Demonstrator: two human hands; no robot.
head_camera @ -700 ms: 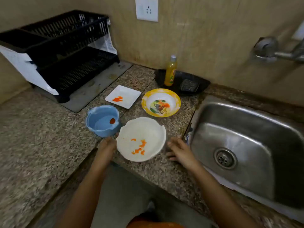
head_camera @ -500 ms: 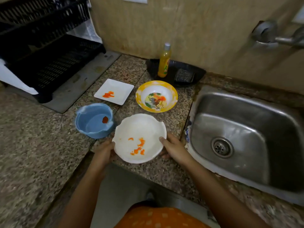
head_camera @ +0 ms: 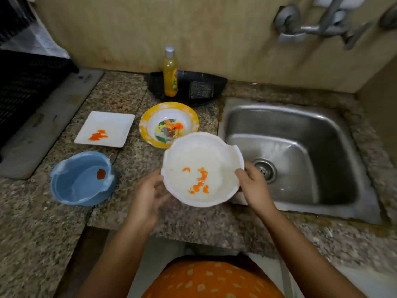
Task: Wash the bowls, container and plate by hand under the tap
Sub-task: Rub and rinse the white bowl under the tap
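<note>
At the counter edge, head view: both hands are carrying the white bowl (head_camera: 203, 168) twd the sink (head_camera: 287, 155).

The left hand (head_camera: 146, 196) is cupping the bowl's left rim w/ curled fingers, and the right hand (head_camera: 253, 186) is pinching the right rim, thumb on top. The bowl is hanging raised over the counter (head_camera: 129, 100), just left of the sink, w/ orange stains inside. The tap (head_camera: 309, 29) is lying up and right of it, so the right hand is leading, I think. The blue container (head_camera: 82, 179), square plate (head_camera: 105, 129) and yellow bowl (head_camera: 168, 123) are waiting at the left, not washed yet.
</note>
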